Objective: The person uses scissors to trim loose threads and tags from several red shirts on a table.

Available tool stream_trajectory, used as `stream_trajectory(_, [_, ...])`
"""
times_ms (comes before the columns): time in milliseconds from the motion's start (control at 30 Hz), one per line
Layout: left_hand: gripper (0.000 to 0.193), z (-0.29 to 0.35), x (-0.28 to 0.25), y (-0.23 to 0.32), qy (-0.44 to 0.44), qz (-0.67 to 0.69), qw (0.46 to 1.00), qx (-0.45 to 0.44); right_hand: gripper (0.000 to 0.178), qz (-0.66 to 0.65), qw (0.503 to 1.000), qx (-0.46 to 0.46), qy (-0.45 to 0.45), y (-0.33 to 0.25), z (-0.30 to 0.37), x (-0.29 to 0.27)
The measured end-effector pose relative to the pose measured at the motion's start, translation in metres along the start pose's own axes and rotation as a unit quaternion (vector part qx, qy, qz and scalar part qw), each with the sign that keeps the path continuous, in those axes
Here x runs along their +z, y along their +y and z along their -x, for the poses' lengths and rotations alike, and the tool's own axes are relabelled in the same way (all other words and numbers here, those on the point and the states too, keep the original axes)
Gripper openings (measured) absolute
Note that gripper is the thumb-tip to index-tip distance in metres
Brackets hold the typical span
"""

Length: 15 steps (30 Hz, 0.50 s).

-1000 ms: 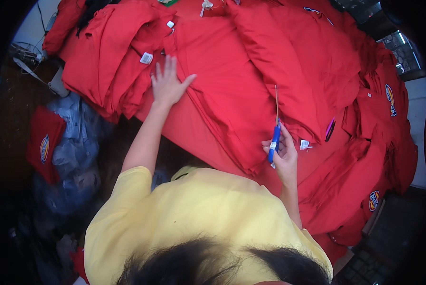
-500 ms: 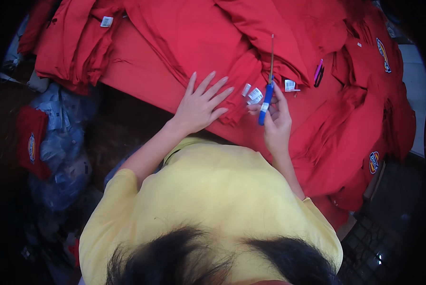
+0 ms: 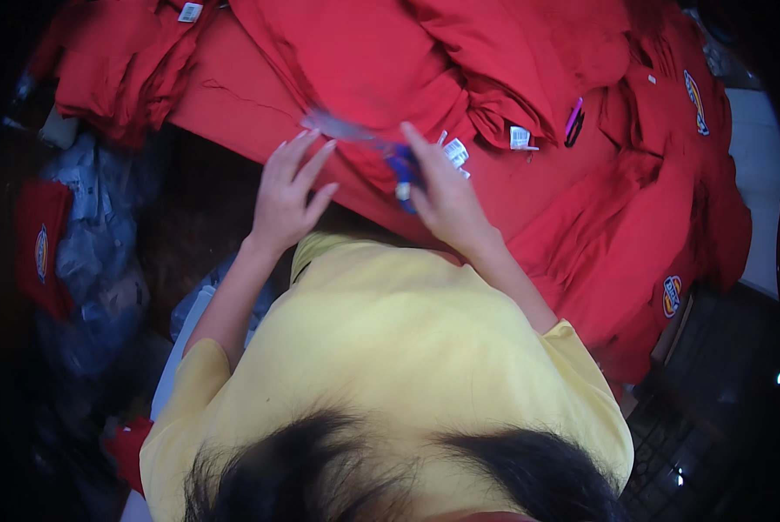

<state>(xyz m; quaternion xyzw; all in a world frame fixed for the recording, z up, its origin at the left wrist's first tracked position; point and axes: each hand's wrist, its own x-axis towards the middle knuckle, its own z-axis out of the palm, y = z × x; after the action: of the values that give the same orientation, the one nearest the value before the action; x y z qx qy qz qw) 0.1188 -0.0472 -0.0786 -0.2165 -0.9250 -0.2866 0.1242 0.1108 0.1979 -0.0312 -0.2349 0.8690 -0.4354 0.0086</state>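
My right hand [image 3: 453, 204] is closed around the blue handle of a pair of scissors [image 3: 401, 174]. Their long blade points left and is smeared by motion. Close to the blade tip is my left hand [image 3: 287, 190], empty, its fingers stretched and slightly apart near the table's front edge. Red garments [image 3: 364, 61] lie spread and folded just beyond both hands. White printed tags [image 3: 455, 153] stick out of the red cloth beside my right hand, and another white tag [image 3: 520, 137] hangs from a fold farther right.
A pink and black pen-like item [image 3: 574, 120] lies on the red-covered table [image 3: 233, 104]. Piles of red garments stand at the far left [image 3: 129, 78] and along the right [image 3: 633, 235]. Clear plastic bags [image 3: 103, 252] and a folded red garment [image 3: 42, 248] are low at the left.
My right hand has swung left with the scissors, turning the blade from pointing away to pointing left. My left hand has lifted off the red cloth and moved left and nearer.
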Motion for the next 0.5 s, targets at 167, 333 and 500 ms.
stream_trajectory(167, [0.07,0.001,0.028,-0.007,-0.063,-0.084,0.994,-0.014,0.067,0.028,0.997,-0.052,-0.054,0.004,-0.032,0.004])
stream_trajectory(333, [0.047,-0.006,0.026,0.004,0.084,0.061,0.99,-0.094,0.046,-0.38,0.908,0.058,0.168,-0.007,-0.109,-0.048])
stream_trajectory(500, [0.025,-0.034,0.031,0.011,0.095,0.055,0.991,-0.077,0.03,-0.568,0.652,-0.042,0.501,0.161,-0.075,-0.201])
